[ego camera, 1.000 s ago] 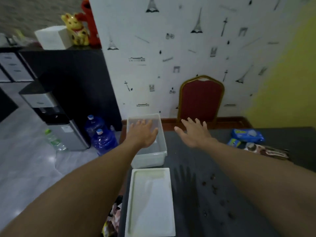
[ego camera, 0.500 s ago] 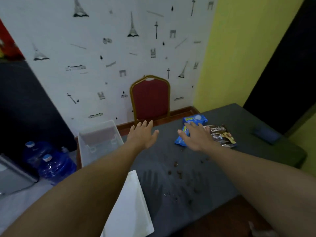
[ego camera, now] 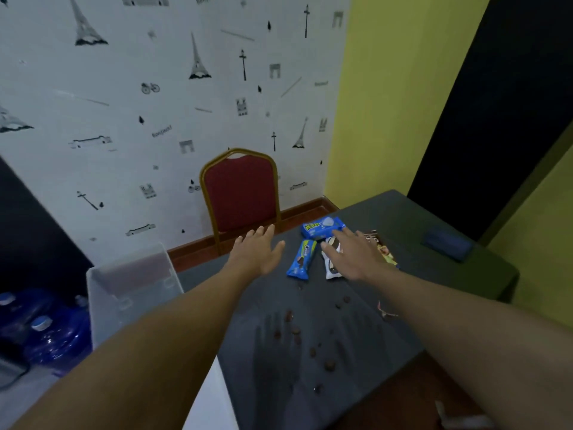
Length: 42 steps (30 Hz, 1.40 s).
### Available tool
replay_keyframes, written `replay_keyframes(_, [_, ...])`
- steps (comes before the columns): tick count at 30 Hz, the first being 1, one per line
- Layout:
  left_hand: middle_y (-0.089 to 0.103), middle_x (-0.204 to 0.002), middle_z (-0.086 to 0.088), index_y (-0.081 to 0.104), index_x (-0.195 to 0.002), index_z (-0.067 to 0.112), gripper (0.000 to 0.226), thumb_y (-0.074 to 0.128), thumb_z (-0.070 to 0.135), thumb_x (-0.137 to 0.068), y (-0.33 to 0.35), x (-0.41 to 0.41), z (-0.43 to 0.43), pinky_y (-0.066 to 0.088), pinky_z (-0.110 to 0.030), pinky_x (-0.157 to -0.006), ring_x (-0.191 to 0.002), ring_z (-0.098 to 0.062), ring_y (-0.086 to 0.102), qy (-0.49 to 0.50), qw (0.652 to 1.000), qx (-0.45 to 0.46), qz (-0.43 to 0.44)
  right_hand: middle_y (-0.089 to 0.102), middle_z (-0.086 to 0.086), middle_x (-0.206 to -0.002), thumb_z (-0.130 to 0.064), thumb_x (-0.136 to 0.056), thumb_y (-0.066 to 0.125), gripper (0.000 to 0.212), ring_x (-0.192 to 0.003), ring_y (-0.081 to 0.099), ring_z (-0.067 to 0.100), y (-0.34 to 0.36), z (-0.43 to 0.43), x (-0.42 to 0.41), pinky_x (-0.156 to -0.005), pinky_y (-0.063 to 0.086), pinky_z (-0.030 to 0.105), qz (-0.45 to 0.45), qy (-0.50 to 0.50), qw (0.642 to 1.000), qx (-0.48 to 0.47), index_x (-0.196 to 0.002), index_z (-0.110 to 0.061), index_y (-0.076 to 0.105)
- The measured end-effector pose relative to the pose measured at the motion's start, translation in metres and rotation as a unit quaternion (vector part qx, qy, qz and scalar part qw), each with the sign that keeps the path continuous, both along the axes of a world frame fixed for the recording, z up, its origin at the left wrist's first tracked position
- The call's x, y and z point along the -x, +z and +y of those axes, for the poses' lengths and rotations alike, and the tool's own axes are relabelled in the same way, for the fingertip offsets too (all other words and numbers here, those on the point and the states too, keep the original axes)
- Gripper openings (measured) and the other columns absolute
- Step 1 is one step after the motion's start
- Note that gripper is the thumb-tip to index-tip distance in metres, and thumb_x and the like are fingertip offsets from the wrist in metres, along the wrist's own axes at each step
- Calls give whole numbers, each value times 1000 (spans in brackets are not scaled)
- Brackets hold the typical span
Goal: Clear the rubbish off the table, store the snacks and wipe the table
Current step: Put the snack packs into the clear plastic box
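Observation:
Several snack packs lie at the far side of the dark table [ego camera: 403, 225]: a blue box [ego camera: 322, 226], a blue cookie pack [ego camera: 302, 259], a white pack [ego camera: 331, 265] and a dark pack [ego camera: 384, 252] partly under my wrist. My right hand [ego camera: 353, 259] hovers flat over the white and dark packs, fingers straight. To the left of the blue cookie pack, my left hand [ego camera: 259, 252] is spread open above the table and holds nothing. Brown crumbs [ego camera: 297, 333] dot the table nearer to me. A clear plastic bin [ego camera: 130, 287] stands at the table's left end.
A white lid [ego camera: 210, 398] lies at the near left edge. A dark blue cloth [ego camera: 448, 245] rests at the far right of the table. A red chair [ego camera: 242, 193] stands behind the table against the wall. Blue water bottles [ego camera: 49, 333] sit on the floor at left.
My view has swung right from the bin to the snacks. Both hands moved from above the bin across to the packs; the right hand now covers the white and dark packs.

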<state>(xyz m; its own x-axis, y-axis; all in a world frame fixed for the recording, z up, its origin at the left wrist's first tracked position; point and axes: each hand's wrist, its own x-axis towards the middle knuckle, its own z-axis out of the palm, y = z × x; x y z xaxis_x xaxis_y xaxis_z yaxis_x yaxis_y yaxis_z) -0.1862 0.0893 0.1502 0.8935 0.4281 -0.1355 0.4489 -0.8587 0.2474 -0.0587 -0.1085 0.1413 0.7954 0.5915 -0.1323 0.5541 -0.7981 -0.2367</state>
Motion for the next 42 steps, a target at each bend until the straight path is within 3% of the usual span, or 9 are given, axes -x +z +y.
replay_keyframes(20, [19, -163, -9, 14, -158, 18, 67, 27, 52, -102, -20, -122, -35, 16, -49, -121, -150, -28, 18, 85, 996, 7, 6, 25, 7, -165, -60, -102, 27, 66, -150, 23, 30, -14, -16, -153, -121, 14, 55, 12, 81, 997, -10, -157, -23, 30])
replay_keyframes(42, [19, -163, -9, 13, -158, 18, 68, 27, 52, -102, -27, -139, -30, 18, -49, -120, -150, -28, 19, 8, 1000, -1, 15, 26, 7, -164, -57, -103, 31, 64, -151, 23, 29, -15, -39, -137, -121, 18, 52, 15, 11, 999, -40, -157, -22, 30])
